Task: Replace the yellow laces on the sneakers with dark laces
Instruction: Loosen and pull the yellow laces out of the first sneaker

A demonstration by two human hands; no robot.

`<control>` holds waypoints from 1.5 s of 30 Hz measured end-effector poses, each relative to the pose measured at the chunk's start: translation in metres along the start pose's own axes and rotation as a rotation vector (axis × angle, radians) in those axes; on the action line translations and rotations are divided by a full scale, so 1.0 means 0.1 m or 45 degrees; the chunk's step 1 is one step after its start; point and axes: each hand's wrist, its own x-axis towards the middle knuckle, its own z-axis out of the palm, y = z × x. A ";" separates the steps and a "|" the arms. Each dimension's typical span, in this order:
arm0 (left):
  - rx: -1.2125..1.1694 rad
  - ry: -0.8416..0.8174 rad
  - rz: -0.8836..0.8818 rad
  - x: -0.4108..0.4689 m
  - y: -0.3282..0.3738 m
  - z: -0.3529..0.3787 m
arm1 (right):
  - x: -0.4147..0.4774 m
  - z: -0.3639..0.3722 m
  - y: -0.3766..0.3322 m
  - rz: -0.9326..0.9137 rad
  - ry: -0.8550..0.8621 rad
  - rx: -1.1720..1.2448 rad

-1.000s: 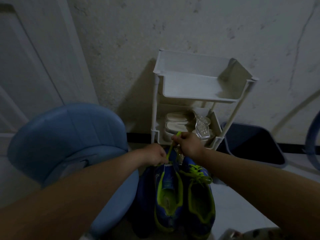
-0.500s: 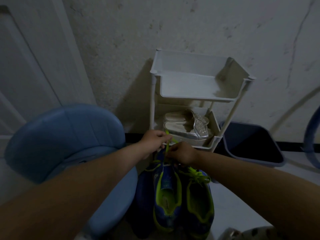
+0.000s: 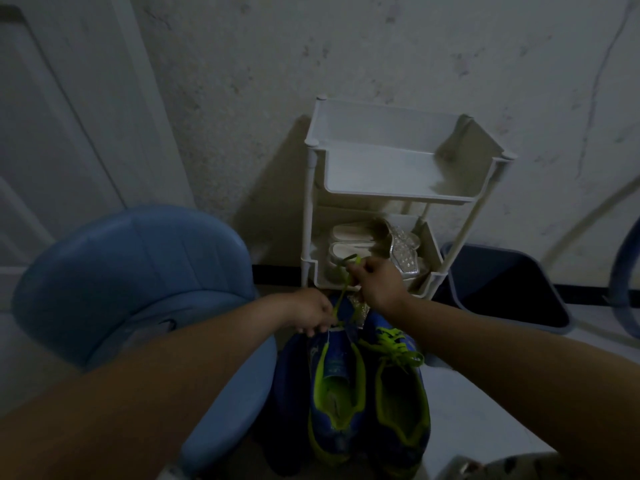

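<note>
Two blue sneakers w/ lime lining are stood side by side on the floor (image 3: 467, 393), toes toward the wall, betw. a blue chair (image 3: 138, 271) and a dark bin (image 3: 502, 289). The chair-side sneaker (image 3: 334, 386) is seen w/ its tongue laid open and its lime collar exposed. The bin-side sneaker (image 3: 398, 403) is laced in yellow, w/ a loose bow (image 3: 394, 344) lying over its tongue. The L hand (image 3: 310, 315) is curled over the toe end of the chair-side sneaker's upper, and the shoe is gripped there by its bent fingers. The R hand (image 3: 375, 285) is raised beyond it, in front of the rack's lower shelf. The yellow lace (image 3: 341, 297) is pinched betw. its thumb and fingers, w/ a short tip poking out past the knuckles. From that pinch the lace is drawn down, fairly taut, to the sneaker just beside the L hand's fingers; which eyelet it leaves can't be told in the dim light. A white plastic rack (image 3: 381, 174) is set against the wall at the floor's far edge. Pale sandals (image 3: 349, 251) and a glittery silver sandal (image 3: 403, 251) are kept on its lower shelf. A white door (image 3: 52, 116) is seen at far left.
</note>
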 end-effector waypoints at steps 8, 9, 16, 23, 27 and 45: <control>-0.150 0.196 0.022 0.05 0.06 -0.04 | -0.04 -0.01 0.04 0.112 -0.174 -0.058; -0.201 0.251 0.028 0.05 0.08 -0.05 | -0.04 -0.02 0.05 0.123 -0.240 -0.104; -0.667 0.423 0.168 -0.03 0.20 -0.11 | -0.13 0.05 0.10 0.085 -0.519 -0.254; -0.633 0.441 0.155 -0.01 0.20 -0.08 | -0.13 0.02 0.05 0.154 -0.481 -0.298; -0.383 0.355 0.086 0.01 0.14 -0.04 | -0.14 0.01 0.01 0.120 -0.321 -0.247; 0.191 0.113 0.076 0.08 -0.06 0.12 | -0.03 -0.04 0.01 0.150 -0.231 -0.351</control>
